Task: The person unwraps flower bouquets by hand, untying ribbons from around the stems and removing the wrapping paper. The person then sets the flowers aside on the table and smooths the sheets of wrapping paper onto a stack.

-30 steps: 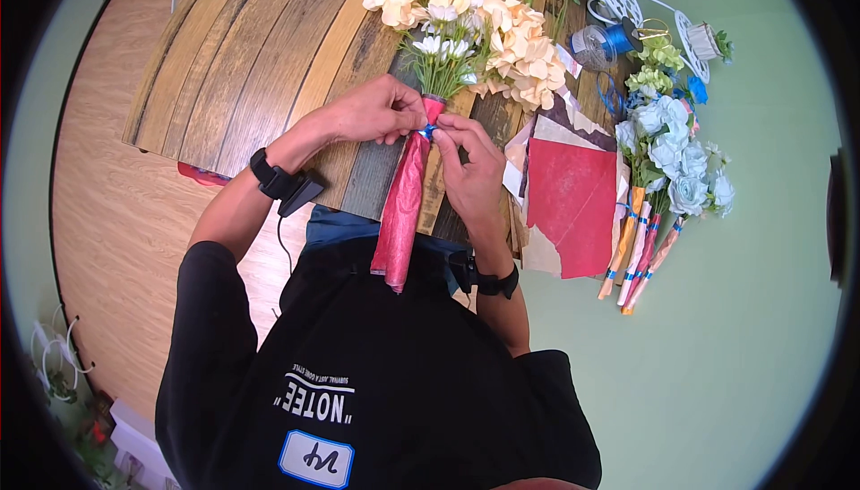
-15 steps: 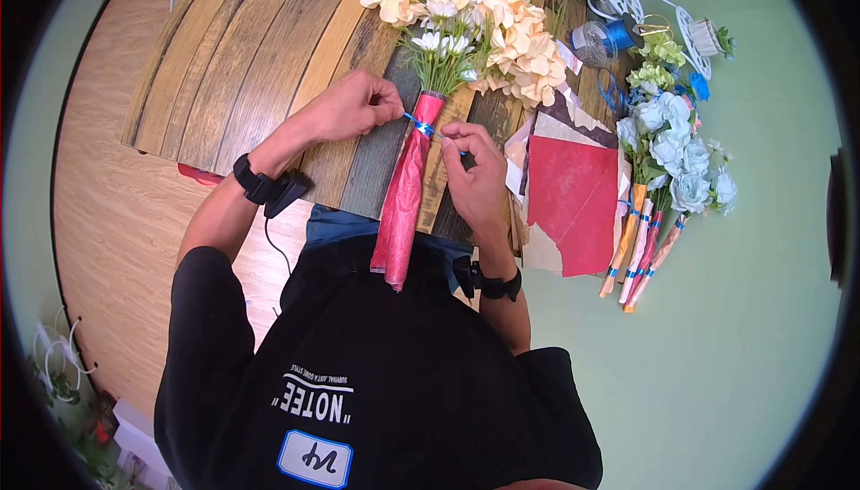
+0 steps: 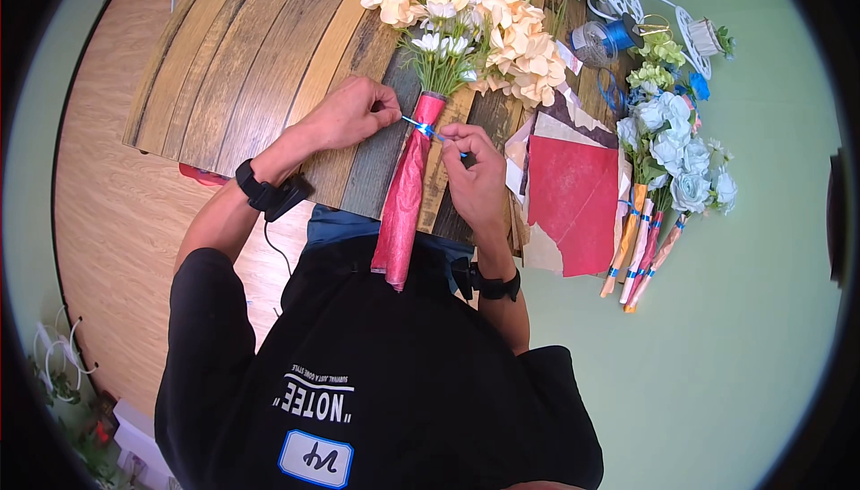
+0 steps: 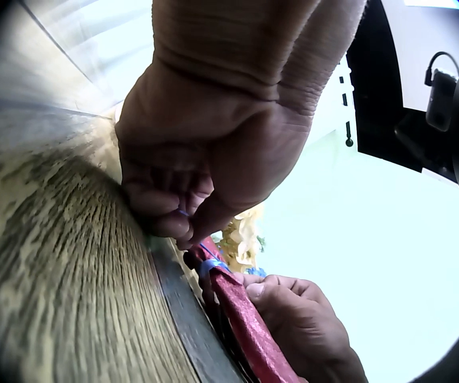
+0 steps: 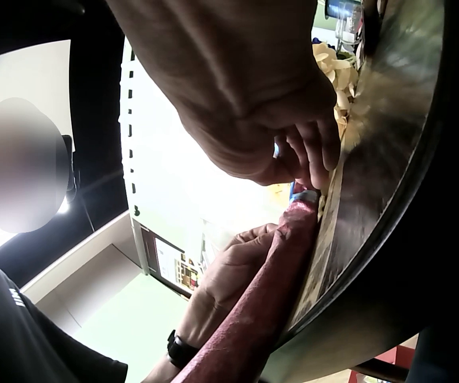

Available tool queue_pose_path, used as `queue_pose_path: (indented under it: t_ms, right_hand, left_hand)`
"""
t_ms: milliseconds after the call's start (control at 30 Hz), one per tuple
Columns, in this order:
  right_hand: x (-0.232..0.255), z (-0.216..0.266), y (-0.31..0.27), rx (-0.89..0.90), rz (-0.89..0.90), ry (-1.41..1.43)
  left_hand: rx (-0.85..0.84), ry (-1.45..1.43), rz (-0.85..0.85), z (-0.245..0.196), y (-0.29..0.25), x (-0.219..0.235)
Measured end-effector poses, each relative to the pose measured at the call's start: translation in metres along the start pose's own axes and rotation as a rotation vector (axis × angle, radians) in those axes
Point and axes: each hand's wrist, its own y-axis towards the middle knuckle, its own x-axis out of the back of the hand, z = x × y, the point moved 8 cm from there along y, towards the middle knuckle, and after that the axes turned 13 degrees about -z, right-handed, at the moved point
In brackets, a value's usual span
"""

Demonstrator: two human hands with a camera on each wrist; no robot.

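A bunch of white daisies (image 3: 439, 42) lies on the wooden table, its stems wrapped in red paper (image 3: 403, 203). Round the upper part of the wrap runs a thin blue ribbon (image 3: 424, 128), its two ends drawn out to opposite sides. My left hand (image 3: 358, 112) pinches one end between thumb and fingertips, left of the wrap. On the other side, my right hand (image 3: 477, 172) pinches the other end with curled fingers. The left wrist view shows the ribbon band (image 4: 212, 266) close below my left fingertips; the right wrist view shows the wrap (image 5: 253, 311) running toward my body.
Cream flowers (image 3: 524, 51) lie beside the daisies. Torn red and beige paper (image 3: 573, 199) is at the right, with a blue ribbon spool (image 3: 614, 38) behind it. Wrapped light-blue bouquets (image 3: 685, 163) lie further right. The table's near edge is by my body.
My hands were together at the ribbon on the wrap; they have moved apart to left and right, drawing the ribbon ends out. Over the last half second they have hardly moved.
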Motion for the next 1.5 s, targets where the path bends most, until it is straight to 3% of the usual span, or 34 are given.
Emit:
queue_pose_path:
  t_ms: [133,200,300,400,733,1100,1267,1333,1500]
  right_hand:
    - [0.002,-0.001,0.003,0.020,-0.006,0.075]
    - [-0.003,-0.002,0.004,-0.143,0.042,0.284]
    - [-0.014,0.005,0.010,-0.250,0.101,0.409]
    - [-0.024,0.006,0.013,-0.341,0.145,0.367]
    - [-0.036,-0.006,0.009,-0.344,0.138,0.269]
    - [-0.032,0.041,0.005,0.273,0.017,-0.141]
    - [-0.031,0.043,0.008,0.302,0.016,-0.120]
    - [-0.029,0.044,0.010,0.299,0.016,-0.116]
    - [-0.031,0.041,0.012,0.227,0.081,-0.080]
  left_hand:
    - [0.017,-0.027,0.047,-0.002,-0.001,0.002]
    - [0.028,-0.079,0.077,0.000,-0.003,0.001]
    - [0.069,-0.129,0.115,-0.003,-0.003,0.002]
    - [0.095,-0.130,0.122,-0.009,-0.003,0.010]
    - [0.009,-0.154,0.078,-0.019,-0.006,0.014]
    - [-0.051,-0.152,0.082,-0.041,-0.002,0.002]
    - [0.002,-0.152,0.148,-0.043,0.002,0.001]
    - [0.099,-0.351,0.097,-0.040,0.005,0.004]
    - [0.041,-0.267,0.083,-0.033,0.007,-0.005]
